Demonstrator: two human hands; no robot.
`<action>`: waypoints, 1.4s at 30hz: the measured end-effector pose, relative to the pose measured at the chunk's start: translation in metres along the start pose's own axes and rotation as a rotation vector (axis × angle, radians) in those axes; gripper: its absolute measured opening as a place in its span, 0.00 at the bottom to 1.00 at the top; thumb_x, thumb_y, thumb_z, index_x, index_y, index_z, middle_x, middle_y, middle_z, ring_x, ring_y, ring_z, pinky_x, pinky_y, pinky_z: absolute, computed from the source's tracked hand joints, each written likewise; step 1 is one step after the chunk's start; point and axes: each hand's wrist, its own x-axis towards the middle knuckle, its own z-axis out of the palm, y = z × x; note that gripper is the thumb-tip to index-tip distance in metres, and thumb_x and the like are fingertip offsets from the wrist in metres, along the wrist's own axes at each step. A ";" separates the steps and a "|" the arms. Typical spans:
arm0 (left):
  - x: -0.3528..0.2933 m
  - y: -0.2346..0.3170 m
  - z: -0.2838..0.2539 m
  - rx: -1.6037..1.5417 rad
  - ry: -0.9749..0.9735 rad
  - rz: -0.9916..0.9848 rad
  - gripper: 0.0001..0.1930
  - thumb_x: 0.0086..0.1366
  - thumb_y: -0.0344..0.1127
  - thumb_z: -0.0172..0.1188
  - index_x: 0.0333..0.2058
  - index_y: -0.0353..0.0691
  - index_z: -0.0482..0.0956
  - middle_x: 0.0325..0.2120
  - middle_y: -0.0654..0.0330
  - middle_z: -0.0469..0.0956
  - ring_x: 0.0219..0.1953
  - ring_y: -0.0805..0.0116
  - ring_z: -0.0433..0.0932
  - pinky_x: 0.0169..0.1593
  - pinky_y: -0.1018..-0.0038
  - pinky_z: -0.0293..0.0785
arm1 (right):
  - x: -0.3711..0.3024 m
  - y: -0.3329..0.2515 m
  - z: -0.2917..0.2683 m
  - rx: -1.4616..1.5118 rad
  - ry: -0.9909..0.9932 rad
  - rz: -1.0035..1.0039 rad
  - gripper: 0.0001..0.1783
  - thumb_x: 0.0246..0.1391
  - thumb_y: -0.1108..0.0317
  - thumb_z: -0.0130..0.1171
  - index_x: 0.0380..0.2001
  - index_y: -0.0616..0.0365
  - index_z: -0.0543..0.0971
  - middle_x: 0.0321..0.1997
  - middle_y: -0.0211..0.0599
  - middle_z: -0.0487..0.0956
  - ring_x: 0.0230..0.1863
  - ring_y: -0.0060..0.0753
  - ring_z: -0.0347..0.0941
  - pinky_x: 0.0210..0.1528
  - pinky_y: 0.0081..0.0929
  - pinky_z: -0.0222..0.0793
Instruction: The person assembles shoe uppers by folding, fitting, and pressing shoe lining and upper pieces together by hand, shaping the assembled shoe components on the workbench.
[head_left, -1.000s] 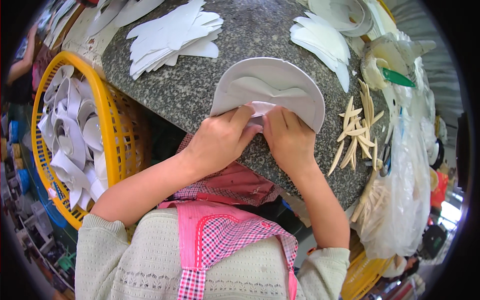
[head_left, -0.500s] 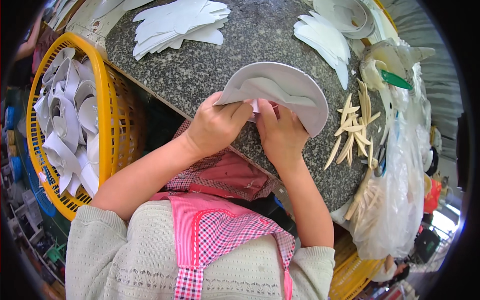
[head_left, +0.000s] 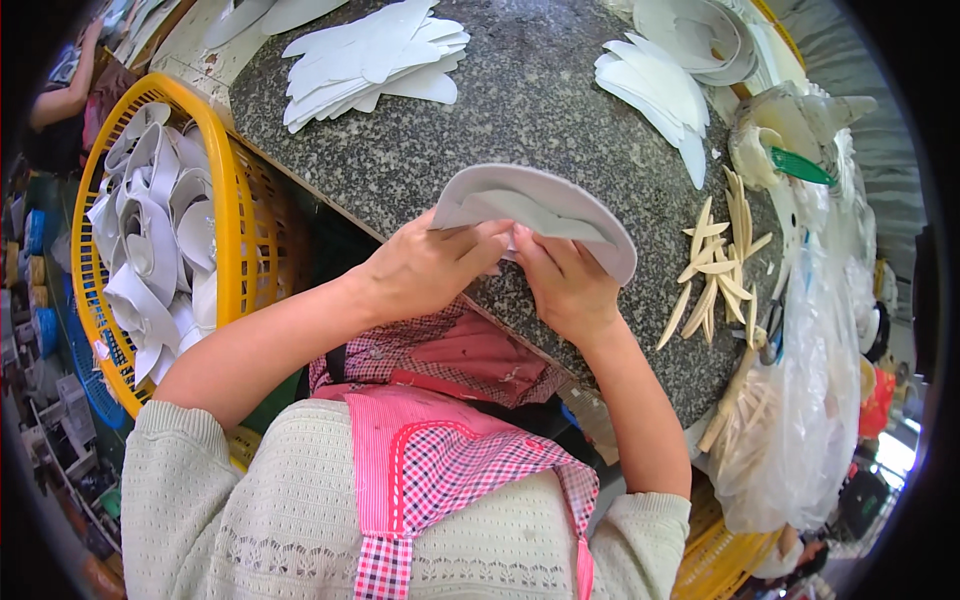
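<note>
While the left hand [head_left: 425,262] and right hand [head_left: 570,290] pinch its near edge, a curved grey-white piece [head_left: 545,187] arches away beyond their fingers.
Both grips are closed on the piece, the fingertips close together near its middle, partly hidden by the fold; its long axis runs crosswise, tilting from upper left to lower right, so the left hand is nearer its left end and the right hand nearer its right end. Whether it touches the speckled stone tabletop [head_left: 530,110] I cannot tell. Pale slivers [head_left: 715,267] lie right of the right hand; farther off, a white stack [head_left: 375,65] sits ahead-left and a yellow basket [head_left: 232,240] stands left.
</note>
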 end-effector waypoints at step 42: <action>0.013 0.008 -0.034 -0.086 -0.077 -0.216 0.17 0.49 0.25 0.51 0.41 0.31 0.69 0.37 0.46 0.75 0.42 0.51 0.74 0.48 0.57 0.64 | 0.033 -0.010 -0.016 0.137 -0.082 0.102 0.13 0.35 0.70 0.60 0.30 0.53 0.77 0.30 0.29 0.74 0.35 0.34 0.72 0.34 0.31 0.68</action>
